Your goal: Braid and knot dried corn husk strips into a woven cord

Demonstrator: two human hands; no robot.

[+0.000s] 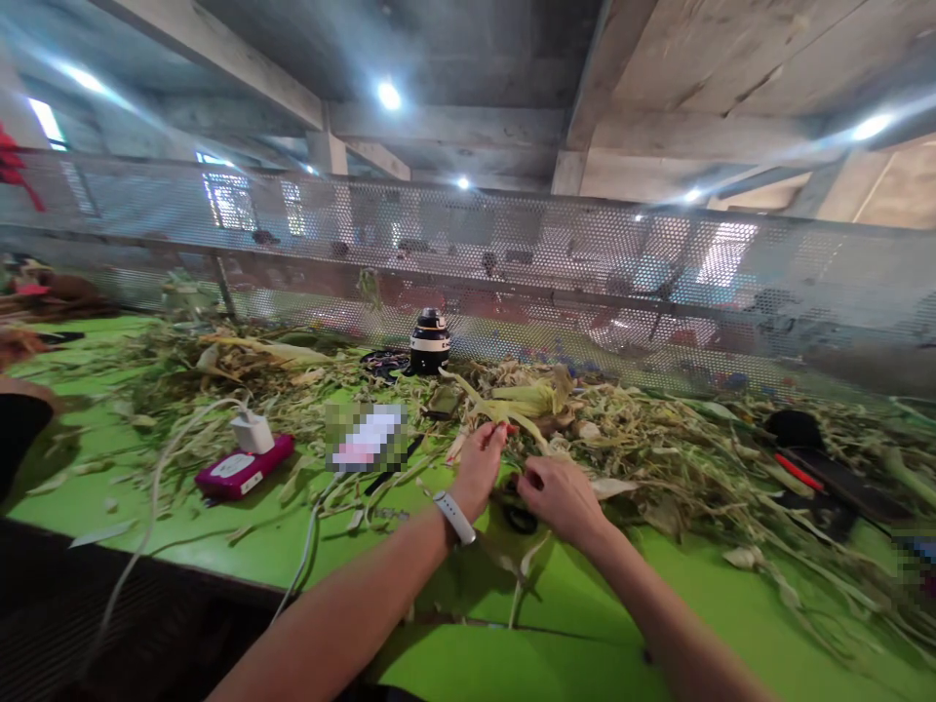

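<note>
My left hand (479, 470), with a white wristband (454, 518) at its wrist, is closed in a pinch at a pale plant stalk (521, 421). Its fingertips show a spot of red. Close beside it on the right, my right hand (562, 495) has its fingers curled in; what they grip is hidden. Black looped handles (521, 519), like those of scissors, show just below its fingers; I cannot tell whether it holds them. A yellow-green bundle of leaves (530, 398) lies beyond both hands. Below them a thin pale stem (518, 590) rests on the green table (621, 624).
Dried stalks and leaves (658, 458) cover much of the table's back and right. A phone (370, 436), a magenta power strip (245, 468) with a white charger (253, 433), cables and a black bottle (430, 343) stand around. A perforated metal screen (512, 253) rises behind. Another person's arm (21, 409) is at left.
</note>
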